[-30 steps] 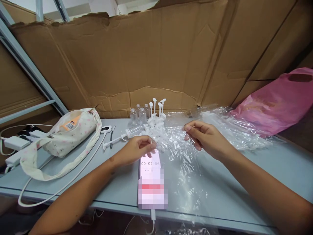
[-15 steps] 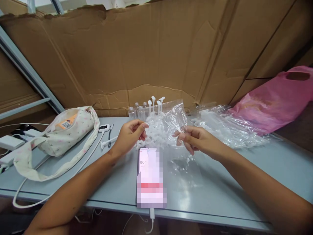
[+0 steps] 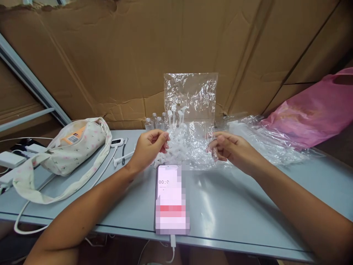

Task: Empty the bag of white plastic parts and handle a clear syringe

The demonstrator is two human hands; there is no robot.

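Note:
A clear, crinkled plastic bag point(image 3: 190, 99) stands upright above the table, held by its lower edge. My left hand point(image 3: 151, 147) pinches its left side and my right hand point(image 3: 230, 149) pinches its right side. Behind and below the bag lies a heap of small white plastic parts point(image 3: 176, 149), with a few clear little bottles point(image 3: 154, 123) and white pump stems point(image 3: 176, 114) standing at the back. A phone point(image 3: 171, 200) with a timer on its screen lies flat just in front of my hands.
A floral cloth pouch point(image 3: 74, 147) with a long strap lies at the left, next to white cables and chargers point(image 3: 11, 160). More clear bags point(image 3: 264, 141) and a pink plastic bag point(image 3: 311, 110) lie at the right. Cardboard sheets point(image 3: 138, 55) wall the back.
Both hands have lifted the clear bag off the table and turned it upright, so it now stands tall between them. The camera has tilted down a little.

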